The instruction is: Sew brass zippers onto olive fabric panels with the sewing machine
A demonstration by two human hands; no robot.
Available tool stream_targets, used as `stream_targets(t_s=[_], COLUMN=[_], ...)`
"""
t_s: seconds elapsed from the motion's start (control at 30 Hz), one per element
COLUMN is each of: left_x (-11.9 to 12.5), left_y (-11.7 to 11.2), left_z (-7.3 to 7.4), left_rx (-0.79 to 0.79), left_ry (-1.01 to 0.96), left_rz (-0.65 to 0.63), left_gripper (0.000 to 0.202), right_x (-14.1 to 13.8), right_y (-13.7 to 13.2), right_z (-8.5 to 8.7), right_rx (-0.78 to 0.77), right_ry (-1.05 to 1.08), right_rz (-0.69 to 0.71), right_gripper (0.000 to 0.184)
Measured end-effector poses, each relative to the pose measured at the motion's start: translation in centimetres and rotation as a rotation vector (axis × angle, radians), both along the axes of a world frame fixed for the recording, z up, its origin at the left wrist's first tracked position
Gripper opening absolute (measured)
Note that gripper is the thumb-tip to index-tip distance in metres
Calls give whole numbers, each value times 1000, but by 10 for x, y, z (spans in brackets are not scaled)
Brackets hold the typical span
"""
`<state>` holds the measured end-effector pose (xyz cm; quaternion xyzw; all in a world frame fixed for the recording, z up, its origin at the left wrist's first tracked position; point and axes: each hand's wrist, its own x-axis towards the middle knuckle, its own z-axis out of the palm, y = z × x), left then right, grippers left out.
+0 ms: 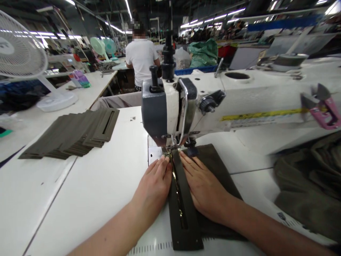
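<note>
A dark olive fabric strip with a zipper (183,209) lies on the white sewing table (101,185), its far end under the presser foot (170,148) of a white and grey sewing machine (170,110). My left hand (154,186) lies flat, fingers together, on the strip's left edge. My right hand (204,186) rests flat on the strip's right side and on a larger olive fabric piece (213,160) beneath it. Both hands press down with fingers stretched toward the needle.
A fanned stack of olive fabric pieces with slots (74,135) lies at the left. A heap of olive cloth (309,181) sits at the right. Pink thread snips (323,110) rest on the machine arm. A white fan (23,53) stands far left. A person in a white shirt (141,60) stands behind.
</note>
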<state>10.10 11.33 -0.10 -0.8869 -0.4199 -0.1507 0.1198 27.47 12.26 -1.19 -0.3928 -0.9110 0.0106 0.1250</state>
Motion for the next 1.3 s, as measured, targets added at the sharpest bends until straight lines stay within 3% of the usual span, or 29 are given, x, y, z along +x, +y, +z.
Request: stream_targets(t_s=[0.37, 0.63, 0.8, 0.9, 1.0, 1.2, 1.3], left_x=[-2, -2, -5, -7, -12, -21, -20], left_y=[5, 16, 19, 19, 18, 5, 2], left_z=[2, 7, 3, 0, -2, -1, -2], left_rx=[-28, -135, -144, -165, -193, -172, -144], left_ry=[-47, -148, -161, -194, -234, -325, -318], left_rz=[-30, 14, 37, 37, 2, -69, -78], left_gripper=[27, 24, 20, 22, 32, 27, 26], right_x=[-1, -2, 8, 11, 7, -3, -5], right_y=[3, 18, -13, -41, -56, -63, -62], right_z=[-1, 1, 11, 11, 7, 1, 3], right_rx=[37, -15, 24, 166, 332, 445, 396], right_ry=[33, 156, 276, 367, 313, 231, 217], right_rz=[-6, 35, 133, 222, 293, 283, 236], right_gripper=[50, 46, 40, 28, 12, 23, 25])
